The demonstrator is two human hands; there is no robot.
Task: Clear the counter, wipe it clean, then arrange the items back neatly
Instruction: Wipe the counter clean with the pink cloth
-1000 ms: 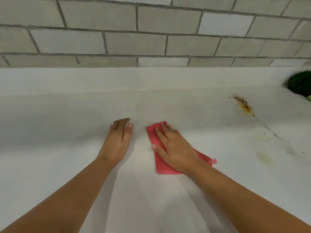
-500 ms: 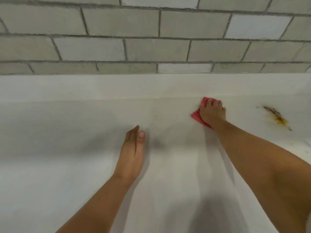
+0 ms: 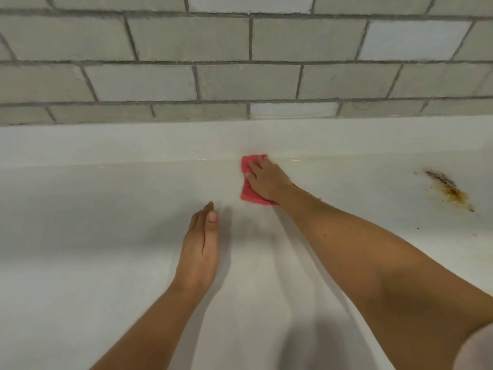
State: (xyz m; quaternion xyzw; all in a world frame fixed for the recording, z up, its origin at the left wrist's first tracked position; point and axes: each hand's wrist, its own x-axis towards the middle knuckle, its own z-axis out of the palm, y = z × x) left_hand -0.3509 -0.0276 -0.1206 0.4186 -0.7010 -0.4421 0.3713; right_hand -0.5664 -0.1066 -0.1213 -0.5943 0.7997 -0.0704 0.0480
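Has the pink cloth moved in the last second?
Yes. The pink cloth slid to the back of the counter, then left, away from the rust stain.

Both arms were bare. The left forearm and right forearm were uncovered down to the wrists, and the left hand and right hand were bare too. The left thumbnail was short and plain. A few tiny dark specks dotted the right forearm. In the lower right corner, the rounded edge of a pale pinkish-grey sleeve covered the right upper arm, too blurred to tell its fabric.
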